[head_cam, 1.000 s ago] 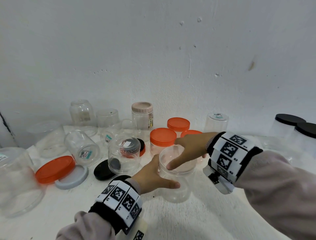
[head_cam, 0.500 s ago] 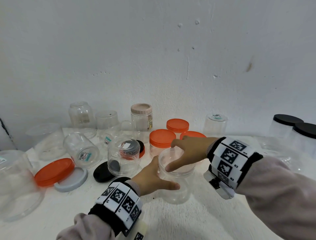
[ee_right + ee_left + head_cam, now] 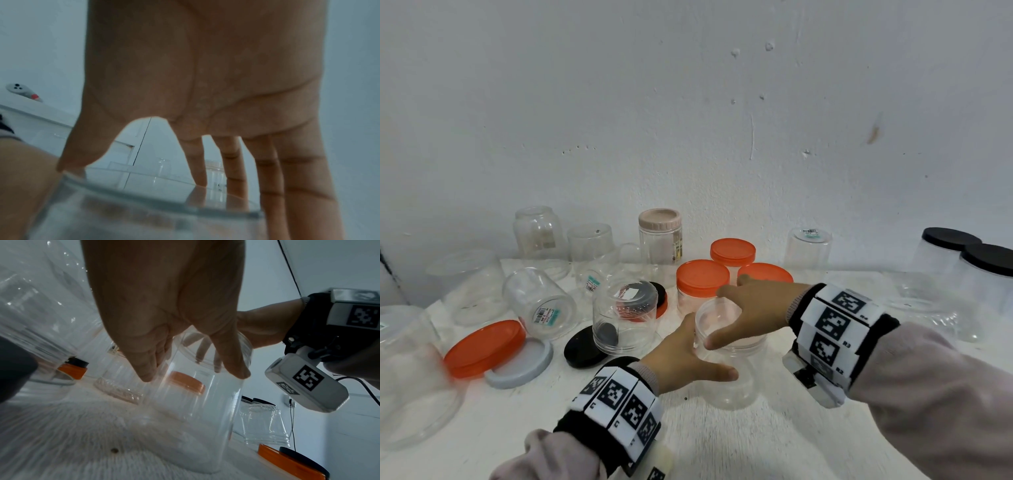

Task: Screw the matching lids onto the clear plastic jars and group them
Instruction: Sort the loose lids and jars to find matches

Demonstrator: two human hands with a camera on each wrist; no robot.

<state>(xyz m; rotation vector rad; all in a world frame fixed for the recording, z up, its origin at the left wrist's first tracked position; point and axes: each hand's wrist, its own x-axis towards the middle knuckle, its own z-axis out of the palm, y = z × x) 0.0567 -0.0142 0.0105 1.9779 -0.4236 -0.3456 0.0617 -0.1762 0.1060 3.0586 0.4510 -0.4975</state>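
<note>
Left hand wraps the jar at its wall, standing mid-table; right hand claws over the clear lid, fingertips on its rim. Looks light, thin, slick plastic: grip the rim evenly, squeeze gently. Orange-lidded jars wait just behind.

Bare tabletop lies open in front of the held jar. Behind it 3 orange-lidded jars crowd close; at left an upturned jar and black lid block the way.
</note>
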